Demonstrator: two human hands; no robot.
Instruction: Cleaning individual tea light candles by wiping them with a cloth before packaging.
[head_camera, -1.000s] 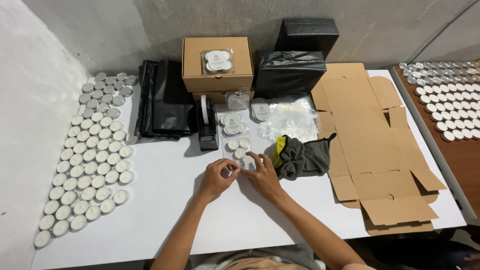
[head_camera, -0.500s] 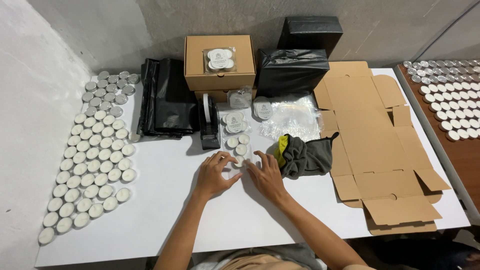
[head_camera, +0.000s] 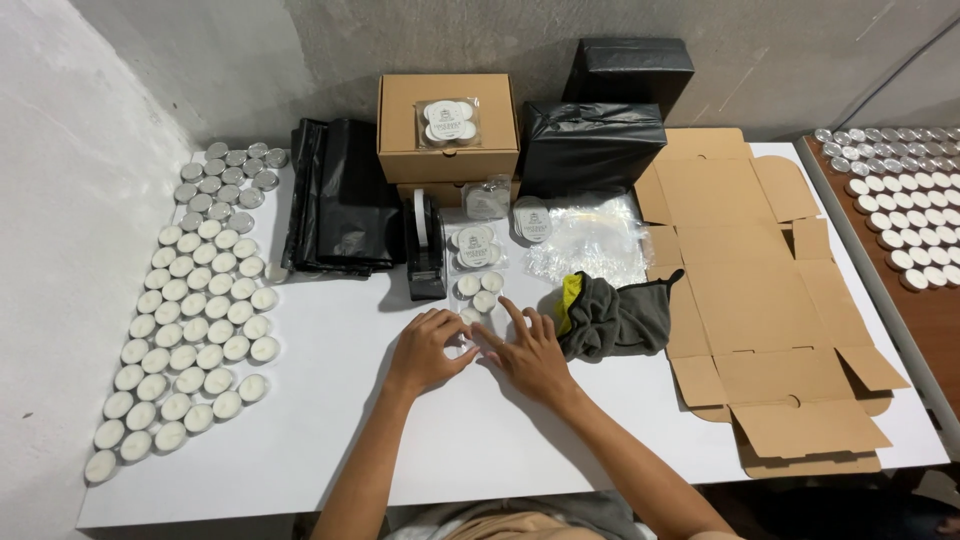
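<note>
Far to the left of the hands, rows of white tealight candles (head_camera: 190, 330) cover the white table (head_camera: 330, 440), with a few silvery cups at the far end of the rows. Beyond and left of the hands lies a folded stack of black plastic bags (head_camera: 340, 205), and just beyond the left hand stands a black tape dispenser (head_camera: 427, 245).

The left hand (head_camera: 428, 350) rests on the table with its fingers curled in, the fingertips pinched close on a small clear-wrapped tealight (head_camera: 466, 340) that lies between the two hands. The right hand (head_camera: 530, 352) lies flat beside it, fingers spread and the index finger stretched forward, touching the same spot; it grasps nothing that can be seen.

Just beyond the fingertips sit a few loose tealights (head_camera: 480, 290) and clear packets of candles (head_camera: 474, 245); further off is a closed brown cardboard box (head_camera: 447, 125) with a packet on top. Right of the right hand, almost touching it, lies a grey cloth (head_camera: 615, 320) with a yellow edge. Further right are black-wrapped parcels (head_camera: 590, 145) and a flattened cardboard box (head_camera: 760, 300).
</note>
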